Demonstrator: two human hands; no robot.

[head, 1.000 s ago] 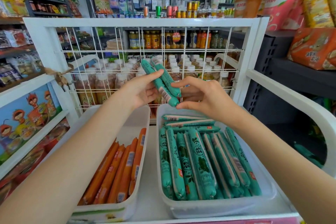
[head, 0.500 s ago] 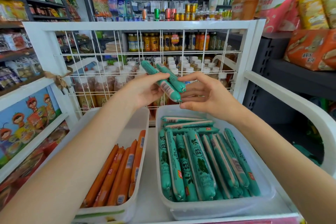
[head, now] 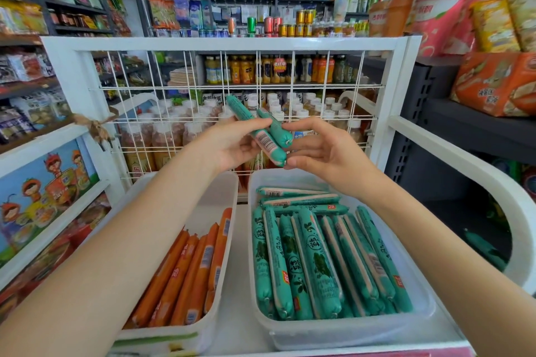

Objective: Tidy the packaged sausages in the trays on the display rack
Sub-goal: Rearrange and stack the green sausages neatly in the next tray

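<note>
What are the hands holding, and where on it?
The left hand holds two green sausages around their middle, above the trays. The right hand touches their lower ends with its fingertips; no clear grip shows there.
</note>
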